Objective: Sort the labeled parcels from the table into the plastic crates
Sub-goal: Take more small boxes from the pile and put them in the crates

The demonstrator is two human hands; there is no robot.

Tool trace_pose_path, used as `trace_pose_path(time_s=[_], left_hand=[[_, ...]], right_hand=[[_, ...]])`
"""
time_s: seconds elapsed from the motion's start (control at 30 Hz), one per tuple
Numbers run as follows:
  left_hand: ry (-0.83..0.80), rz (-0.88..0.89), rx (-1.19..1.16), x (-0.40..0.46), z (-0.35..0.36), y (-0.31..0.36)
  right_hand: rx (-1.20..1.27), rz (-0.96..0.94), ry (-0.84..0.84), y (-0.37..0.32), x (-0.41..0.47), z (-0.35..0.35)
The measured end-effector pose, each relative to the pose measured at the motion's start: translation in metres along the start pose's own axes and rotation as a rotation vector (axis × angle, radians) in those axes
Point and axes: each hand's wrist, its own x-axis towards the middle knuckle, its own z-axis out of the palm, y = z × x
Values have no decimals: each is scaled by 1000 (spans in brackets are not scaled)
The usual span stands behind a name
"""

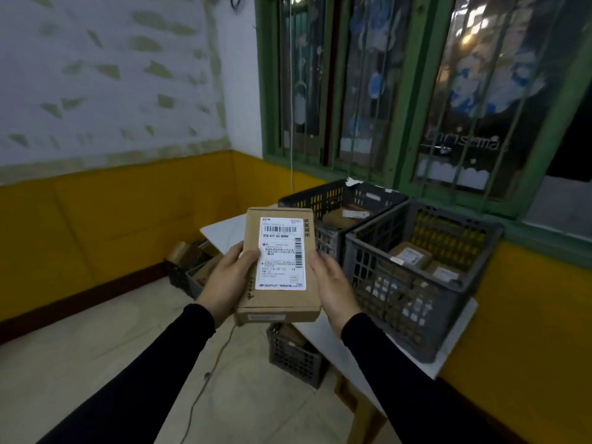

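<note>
A flat brown cardboard parcel (279,302) with a white shipping label facing me is held up in front of me, above the floor and left of the table. My left hand (229,280) grips its left edge, thumb on top near the label. My right hand (333,290) holds its right edge, fingers behind the box. Two grey plastic crates stand on the white table (221,233): a near one (413,315) and a far one (323,195). Both contain brown labeled parcels.
Another dark crate (294,357) sits on the floor under the table, and one more (184,278) with boxes stands by the yellow wall. A cable (208,376) runs across the tiled floor. A green barred window is behind the table.
</note>
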Motion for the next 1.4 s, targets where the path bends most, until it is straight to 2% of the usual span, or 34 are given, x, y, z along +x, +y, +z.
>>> trace_pose_path(time_s=[0.17, 0.4, 0.57, 0.8, 0.87, 1.0, 1.07, 1.23, 1.4], left_hand=[[-43, 2, -40, 113, 8, -4], [-212, 26, -39, 306, 34, -11], [-388, 63, 59, 425, 72, 1], [-560, 75, 255, 548, 139, -11], [-557, 46, 279, 577, 153, -18], [-657, -42, 377, 628, 177, -37], [-688, -141, 418, 648, 189, -45], [-864, -379, 615, 687, 210, -70], [-1050, -593, 818, 723, 212, -97]], right_hand=[[-31, -7, 9, 4, 110, -2], [-57, -50, 215, 5, 267, -9], [-36, -6, 363, -5, 361, -42], [-18, 82, 510, 5, 466, -97], [5, 107, 495, 12, 498, -110], [23, 177, 479, 27, 538, -127], [38, 230, 486, 33, 550, -131], [71, 464, 452, 67, 579, -143], [76, 793, 404, 102, 596, -134]])
